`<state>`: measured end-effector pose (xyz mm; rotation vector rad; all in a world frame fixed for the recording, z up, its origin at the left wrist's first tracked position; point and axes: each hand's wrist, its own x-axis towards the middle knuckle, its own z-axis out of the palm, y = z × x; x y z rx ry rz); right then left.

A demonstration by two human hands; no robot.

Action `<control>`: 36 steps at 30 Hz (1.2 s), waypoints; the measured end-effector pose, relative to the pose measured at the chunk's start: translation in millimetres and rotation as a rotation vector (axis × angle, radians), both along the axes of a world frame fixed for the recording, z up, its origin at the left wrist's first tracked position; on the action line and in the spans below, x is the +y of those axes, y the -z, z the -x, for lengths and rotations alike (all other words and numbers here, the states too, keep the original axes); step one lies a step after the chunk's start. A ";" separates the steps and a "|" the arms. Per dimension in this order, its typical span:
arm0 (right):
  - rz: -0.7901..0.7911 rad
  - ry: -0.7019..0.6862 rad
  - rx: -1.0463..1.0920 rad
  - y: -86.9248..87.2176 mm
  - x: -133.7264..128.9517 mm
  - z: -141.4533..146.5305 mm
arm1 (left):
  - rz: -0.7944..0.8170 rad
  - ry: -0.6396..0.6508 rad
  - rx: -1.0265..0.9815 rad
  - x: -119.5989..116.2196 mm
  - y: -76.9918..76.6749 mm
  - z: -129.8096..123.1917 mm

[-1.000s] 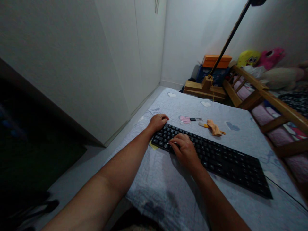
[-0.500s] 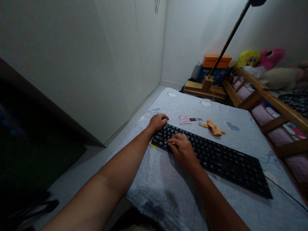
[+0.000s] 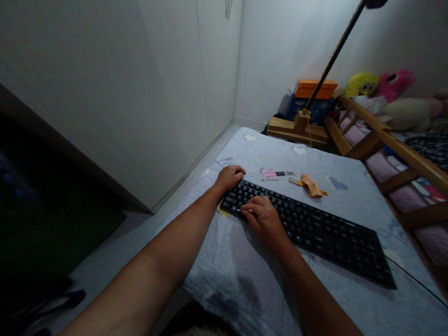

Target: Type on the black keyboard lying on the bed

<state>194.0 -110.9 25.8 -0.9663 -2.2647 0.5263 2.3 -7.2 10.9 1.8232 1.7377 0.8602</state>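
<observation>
A black keyboard lies slanted on the light blue cloth. My left hand rests at the keyboard's far left corner, its fingers curled over the edge. Over the left part of the keys, my right hand is pinched on a small white-tipped stick, perhaps a cotton swab. Beyond the keyboard lie tweezers beside small pink and white pieces. To their right, an orange cloth lies over a yellow-handled brush.
A pale cabinet stands on the left. At the back are a wooden stand with a black pole and an orange box. A wooden bed rail runs along the right. The keyboard's cable trails right.
My right hand has shifted slightly left and toward me with the white-tipped stick. My left hand stays at the keyboard's corner.
</observation>
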 end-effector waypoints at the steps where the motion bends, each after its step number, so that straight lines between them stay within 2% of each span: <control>1: -0.001 -0.002 0.001 0.3 -0.3 -0.1 | -0.001 -0.001 0.000 -0.1 -0.1 0.0; 36: 0.055 -0.039 -0.016 -5.3 2.9 -0.6 | -0.005 0.003 -0.002 1.6 3.6 1.4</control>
